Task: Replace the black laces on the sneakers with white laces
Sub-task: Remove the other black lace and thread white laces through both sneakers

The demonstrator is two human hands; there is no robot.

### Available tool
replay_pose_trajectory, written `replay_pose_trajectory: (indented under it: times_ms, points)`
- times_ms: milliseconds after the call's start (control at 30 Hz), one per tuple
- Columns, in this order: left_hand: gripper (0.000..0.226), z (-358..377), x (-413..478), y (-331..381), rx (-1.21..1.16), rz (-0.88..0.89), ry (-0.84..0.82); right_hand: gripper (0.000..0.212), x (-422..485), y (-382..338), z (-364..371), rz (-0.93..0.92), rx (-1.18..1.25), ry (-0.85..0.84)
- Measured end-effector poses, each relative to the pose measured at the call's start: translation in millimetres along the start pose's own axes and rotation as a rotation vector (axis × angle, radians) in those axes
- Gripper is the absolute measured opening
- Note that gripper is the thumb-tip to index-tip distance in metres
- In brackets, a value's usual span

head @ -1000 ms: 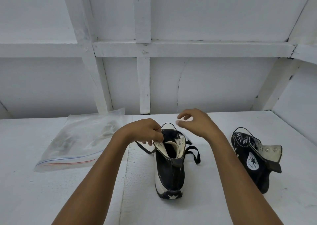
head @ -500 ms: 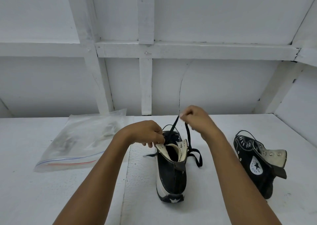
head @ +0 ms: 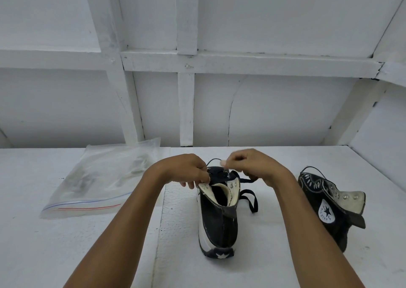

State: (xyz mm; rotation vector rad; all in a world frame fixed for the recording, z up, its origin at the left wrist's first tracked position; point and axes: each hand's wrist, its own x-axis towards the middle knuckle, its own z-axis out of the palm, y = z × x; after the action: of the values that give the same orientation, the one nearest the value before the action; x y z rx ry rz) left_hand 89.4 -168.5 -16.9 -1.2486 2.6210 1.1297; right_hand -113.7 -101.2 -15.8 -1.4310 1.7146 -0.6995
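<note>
mid-frame, my left hand (head: 186,171) curls its fingers on the sneaker (head: 217,221) collar while my right hand (head: 257,167) pinches its black lace (head: 250,196). the lace is only partly out, the second sneaker (head: 325,208) at right is untouched, and no white laces are in yet.

Both bare forearms reach forward and converge on the open collar of the sneaker (head: 217,221). The left hand (head: 186,170), knuckles up, pinches the collar's left edge with curled fingers. The right hand (head: 252,167) hangs just above the collar's right side, fingers curled round the black lace (head: 250,196), thumb pressed to forefinger.
</note>
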Motion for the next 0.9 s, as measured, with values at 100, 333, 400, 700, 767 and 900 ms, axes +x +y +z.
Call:
replay_pose_trajectory:
  times_ms: [100, 333, 400, 700, 767, 900]
  points:
    - [0.012, 0, 0, 1, -0.001, -0.004, 0.001, 0.027, -7, -3, 0, -0.007, -0.108, -0.165]
    - [0.012, 0, -1, 1, 0.012, -0.011, -0.003, 0.01, -6, -1, -10, 0.003, -0.153, -0.141]
    - [0.012, 0, -1, 1, 0.013, -0.012, 0.0, 0.009, -5, 1, -14, 0.013, -0.166, -0.101]
    - [0.009, 2, 5, 4, 0.12, 0.016, 0.14, 0.032, -12, 11, -25, 0.136, -0.266, 0.031]
    - [0.009, 3, 7, 11, 0.137, 0.09, 0.232, 0.047, -19, 0, -21, 0.09, -0.208, 0.006]
    - [0.015, 7, 11, 28, 0.201, 0.171, 0.135, 0.036, -26, -15, -11, 0.116, -0.248, -0.145]
